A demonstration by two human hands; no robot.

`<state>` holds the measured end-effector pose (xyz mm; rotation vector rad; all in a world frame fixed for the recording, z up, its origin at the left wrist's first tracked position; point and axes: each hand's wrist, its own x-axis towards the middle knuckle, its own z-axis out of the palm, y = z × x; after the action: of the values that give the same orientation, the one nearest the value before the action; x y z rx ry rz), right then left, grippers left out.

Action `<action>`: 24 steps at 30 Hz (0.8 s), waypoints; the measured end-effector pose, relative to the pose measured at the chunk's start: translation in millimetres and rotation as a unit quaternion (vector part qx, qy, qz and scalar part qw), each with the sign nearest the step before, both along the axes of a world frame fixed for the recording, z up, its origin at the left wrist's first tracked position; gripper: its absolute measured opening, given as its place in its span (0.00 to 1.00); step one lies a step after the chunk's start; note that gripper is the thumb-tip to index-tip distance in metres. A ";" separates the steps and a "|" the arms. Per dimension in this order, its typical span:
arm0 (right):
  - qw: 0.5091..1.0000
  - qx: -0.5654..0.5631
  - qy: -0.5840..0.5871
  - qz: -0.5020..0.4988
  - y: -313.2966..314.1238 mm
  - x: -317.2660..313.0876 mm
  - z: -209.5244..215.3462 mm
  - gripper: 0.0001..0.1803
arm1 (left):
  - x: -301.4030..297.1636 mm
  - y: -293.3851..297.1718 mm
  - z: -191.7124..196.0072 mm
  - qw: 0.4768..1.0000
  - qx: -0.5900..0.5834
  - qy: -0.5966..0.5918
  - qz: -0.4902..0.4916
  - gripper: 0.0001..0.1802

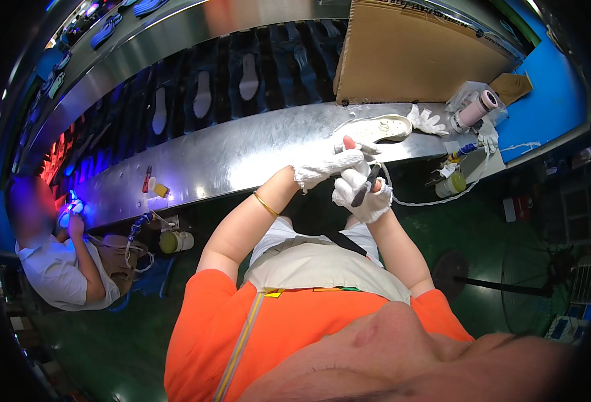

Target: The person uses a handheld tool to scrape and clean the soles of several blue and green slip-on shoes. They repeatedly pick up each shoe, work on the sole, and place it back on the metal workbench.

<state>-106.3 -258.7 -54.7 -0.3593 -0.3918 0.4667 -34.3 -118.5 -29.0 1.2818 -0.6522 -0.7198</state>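
My hands meet at the bench edge, both in white knit gloves with bare fingertips. My left hand point(327, 166) is closed, its fingers bent against the right hand; a small greyish thing point(369, 148) shows beside them, too small to name. My right hand point(370, 199) is wrapped round a tool with a dark handle point(366, 187); the kind of tool cannot be made out. Just beyond my hands a cream-white shoe point(381, 127) lies on its side or back on the metal bench point(255, 149). A spare white glove point(427, 121) lies to its right.
A large cardboard box point(423, 57) stands behind the bench. Shoe soles point(249, 77) lie on the dark conveyor point(175, 94). A pink bottle point(474, 109) stands right, above a hanging can point(450, 185) and white cord point(436, 203). A co-worker point(68, 275) sits left; a fan point(537, 288) stands right.
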 end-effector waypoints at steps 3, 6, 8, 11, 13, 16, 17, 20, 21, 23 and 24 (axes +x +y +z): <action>1.000 -0.006 -0.003 0.011 0.6 -0.2 -4.1 0.57 | 6.2 -1.6 -33.6 0.998 -0.016 0.056 0.002 0.25; 1.000 -0.025 -0.002 0.010 0.0 -2.6 -3.8 0.57 | 9.3 6.4 -34.8 0.998 0.034 0.050 -0.036 0.28; 0.999 -0.040 -0.017 0.008 2.6 -3.6 -0.7 0.55 | 7.1 16.5 -18.4 0.997 0.046 0.022 -0.050 0.31; 1.000 -0.019 -0.004 0.006 7.3 -3.9 1.6 0.53 | 10.9 23.7 -13.4 0.997 -0.040 0.015 -0.057 0.38; 1.000 0.001 -0.002 0.015 7.6 -0.7 -3.2 0.52 | 14.8 21.9 -15.9 0.991 -0.112 0.070 -0.030 0.37; 1.000 0.014 0.018 0.017 9.9 -2.3 -8.2 0.52 | 20.1 15.4 -21.3 0.996 -0.084 0.030 -0.005 0.32; 0.999 0.023 0.015 0.028 11.4 -1.5 -8.9 0.51 | 21.5 14.8 -32.4 0.997 -0.073 0.039 -0.012 0.31; 0.999 0.033 0.013 0.039 13.4 3.0 -8.4 0.51 | 20.2 16.9 -34.6 0.999 -0.047 0.006 -0.003 0.28; 0.999 0.024 0.017 0.031 13.2 3.9 -7.8 0.50 | 21.5 18.6 -29.5 0.999 -0.033 -0.013 0.008 0.27; 1.000 0.008 0.016 0.015 10.4 5.7 -6.3 0.50 | 29.4 27.4 -13.8 0.964 0.093 -0.237 0.074 0.23; 1.000 0.007 0.003 0.010 8.2 8.6 -8.2 0.49 | 42.9 39.7 -11.7 0.927 0.125 -0.338 0.101 0.22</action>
<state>-97.7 -250.6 -62.9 -0.3402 -0.3926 0.4851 8.6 -78.8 -40.7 1.8271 -0.9826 -0.1713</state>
